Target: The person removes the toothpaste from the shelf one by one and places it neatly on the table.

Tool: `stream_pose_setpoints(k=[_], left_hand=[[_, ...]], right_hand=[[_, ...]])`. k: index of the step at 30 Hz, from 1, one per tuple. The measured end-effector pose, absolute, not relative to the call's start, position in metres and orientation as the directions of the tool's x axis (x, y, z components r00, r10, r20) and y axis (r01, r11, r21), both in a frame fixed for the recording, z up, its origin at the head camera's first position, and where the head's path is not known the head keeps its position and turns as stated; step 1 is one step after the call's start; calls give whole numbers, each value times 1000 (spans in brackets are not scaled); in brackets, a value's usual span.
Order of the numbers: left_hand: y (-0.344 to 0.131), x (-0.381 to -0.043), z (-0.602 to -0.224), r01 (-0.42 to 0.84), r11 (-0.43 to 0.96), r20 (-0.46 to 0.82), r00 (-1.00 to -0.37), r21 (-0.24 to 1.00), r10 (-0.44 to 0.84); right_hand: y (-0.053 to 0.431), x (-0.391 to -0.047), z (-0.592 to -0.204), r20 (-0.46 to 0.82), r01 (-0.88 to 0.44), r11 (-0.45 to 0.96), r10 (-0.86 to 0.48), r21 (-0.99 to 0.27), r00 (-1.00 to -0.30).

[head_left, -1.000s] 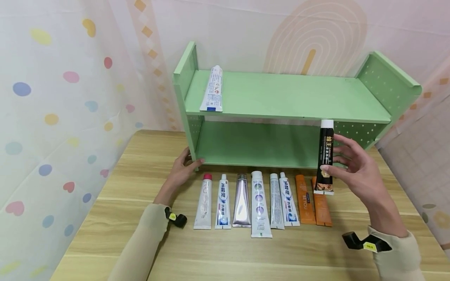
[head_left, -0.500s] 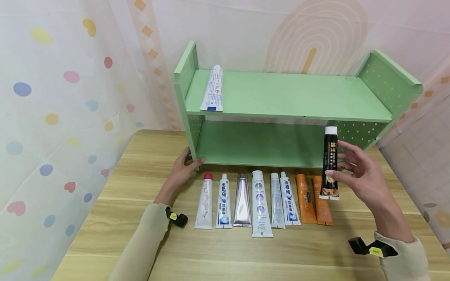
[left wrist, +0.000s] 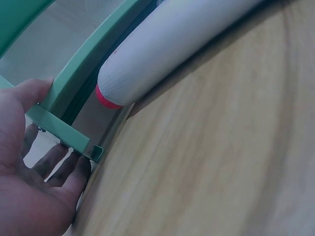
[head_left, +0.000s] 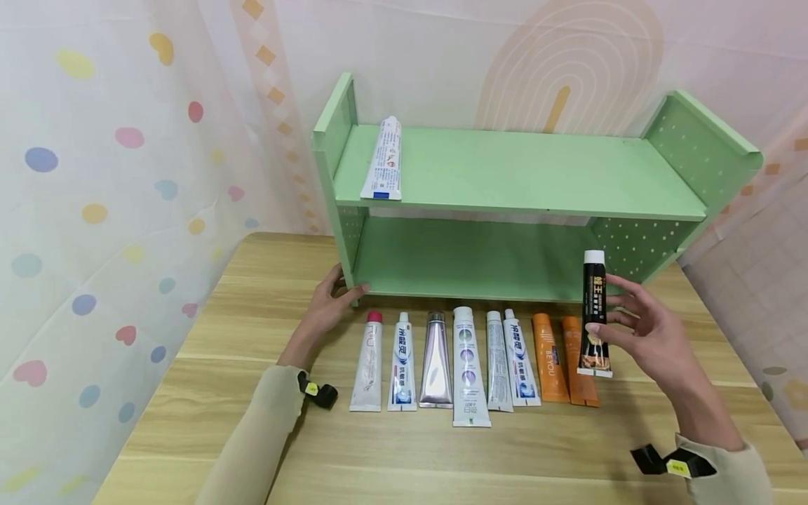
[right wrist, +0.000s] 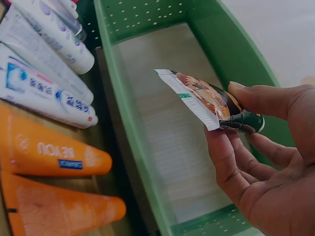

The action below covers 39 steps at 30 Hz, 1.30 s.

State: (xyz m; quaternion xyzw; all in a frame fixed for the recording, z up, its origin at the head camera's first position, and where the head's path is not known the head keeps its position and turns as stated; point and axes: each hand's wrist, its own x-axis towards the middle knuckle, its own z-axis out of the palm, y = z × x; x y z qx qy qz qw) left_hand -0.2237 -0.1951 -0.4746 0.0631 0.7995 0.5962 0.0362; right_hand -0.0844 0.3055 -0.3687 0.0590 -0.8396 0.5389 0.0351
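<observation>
My right hand (head_left: 656, 344) pinches a black toothpaste tube (head_left: 595, 298) between thumb and fingers. The tube stands nearly upright, white cap on top, in front of the shelf's lower right and overlapping an orange tube (head_left: 582, 389). In the right wrist view its white crimped end (right wrist: 189, 101) points toward the row of tubes. My left hand (head_left: 327, 306) grips the lower left corner of a green two-tier shelf (head_left: 536, 168). The left wrist view has the thumb on the shelf's front edge and the fingers round the outside of its post (left wrist: 59, 130).
Several tubes lie in a row on the wooden table (head_left: 379, 456) before the shelf, from a pink-capped white one (head_left: 366, 368) past a silver one (head_left: 436, 365) to a second orange one (head_left: 550, 358). A white tube (head_left: 384, 161) lies on the upper tier's left end.
My right hand has lowered the black tube and shifted it slightly right, away from the upper tier's front edge. My left hand has stayed on the shelf corner.
</observation>
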Motion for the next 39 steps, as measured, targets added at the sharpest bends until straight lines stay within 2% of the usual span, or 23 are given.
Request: stream_pose_setpoints(k=[7, 12, 21, 28, 39], left_hand=[[-195, -222, -473, 41, 252, 5, -990, 967, 142], [-195, -222, -473, 37, 220, 4, -989, 975, 147], [-196, -224, -476, 37, 248, 3, -990, 968, 139], [-196, -223, -474, 35, 252, -3, -989, 967, 147], [-196, -223, -474, 37, 250, 0, -989, 968, 147]], right_hand=[[308, -82, -380, 109, -127, 393, -68, -911, -992], [311, -81, -386, 93, -110, 429, -60, -897, -994], [318, -79, -394, 23, -26, 513, -13, -858, -1000], [323, -80, -403, -19, 15, 512, -2, -859, -1000], [330, -79, -413, -14, 6, 492, -12, -871, -1000]])
